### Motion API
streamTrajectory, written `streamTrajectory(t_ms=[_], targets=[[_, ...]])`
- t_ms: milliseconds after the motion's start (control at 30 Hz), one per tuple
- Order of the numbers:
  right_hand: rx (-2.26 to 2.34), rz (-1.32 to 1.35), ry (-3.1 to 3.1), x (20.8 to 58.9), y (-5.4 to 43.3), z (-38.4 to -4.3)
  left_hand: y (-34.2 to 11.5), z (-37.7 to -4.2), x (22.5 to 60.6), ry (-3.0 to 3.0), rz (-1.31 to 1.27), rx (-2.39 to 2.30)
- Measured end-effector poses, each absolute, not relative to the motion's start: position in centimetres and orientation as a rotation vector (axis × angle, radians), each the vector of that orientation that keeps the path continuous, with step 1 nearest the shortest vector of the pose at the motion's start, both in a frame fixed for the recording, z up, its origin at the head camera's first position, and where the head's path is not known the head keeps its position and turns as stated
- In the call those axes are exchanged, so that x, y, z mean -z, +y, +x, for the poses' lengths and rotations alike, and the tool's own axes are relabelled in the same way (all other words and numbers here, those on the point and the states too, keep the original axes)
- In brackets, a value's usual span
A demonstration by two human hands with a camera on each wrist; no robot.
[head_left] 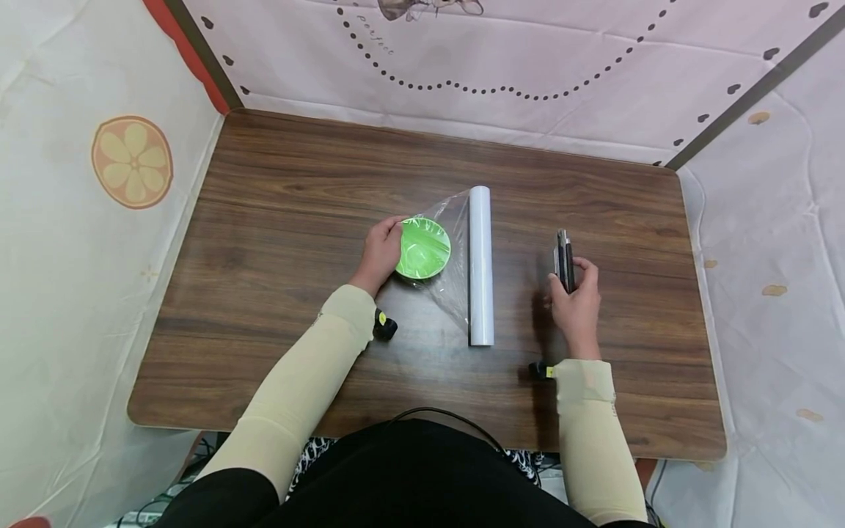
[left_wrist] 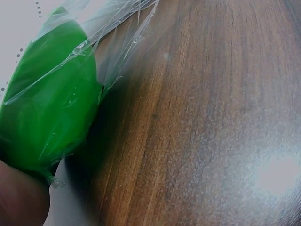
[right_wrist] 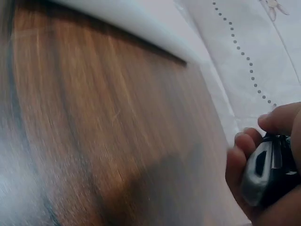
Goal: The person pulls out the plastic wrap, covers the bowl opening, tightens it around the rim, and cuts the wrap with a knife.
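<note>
My left hand (head_left: 382, 251) grips the left rim of a green bowl (head_left: 425, 253), which is covered with clear cling film. From the bowl the film (head_left: 454, 284) stretches right to a white cling film roll (head_left: 481, 268) lying on the table. In the left wrist view the bowl (left_wrist: 51, 94) appears tilted and slightly above the tabletop, with film creased and bunched at its edge. Right of the roll, my right hand (head_left: 578, 312) holds a slim black-and-silver tool (head_left: 565, 262) between thumb and fingers. The right wrist view shows the tool's silver-edged end (right_wrist: 258, 176); its exact kind is unclear.
The brown wood-grain table (head_left: 297, 191) has rounded front corners. Pale printed cloth (head_left: 528, 59) hangs behind it and on both sides. A black cable (head_left: 449, 413) loops near the front edge by my body.
</note>
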State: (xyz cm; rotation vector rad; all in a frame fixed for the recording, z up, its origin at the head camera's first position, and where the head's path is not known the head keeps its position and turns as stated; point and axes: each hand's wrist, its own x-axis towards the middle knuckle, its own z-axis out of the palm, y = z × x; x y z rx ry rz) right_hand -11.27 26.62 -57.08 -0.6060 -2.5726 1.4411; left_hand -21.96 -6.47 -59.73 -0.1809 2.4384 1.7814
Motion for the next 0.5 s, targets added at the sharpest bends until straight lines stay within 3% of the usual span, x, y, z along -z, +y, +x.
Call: streamTrajectory(t_ms=[500], targets=[[-2.217,-0.545,-1.912,56.0,26.0,-11.1,-6.4,-22.0,59.8,2.413,-0.2,-1.8]])
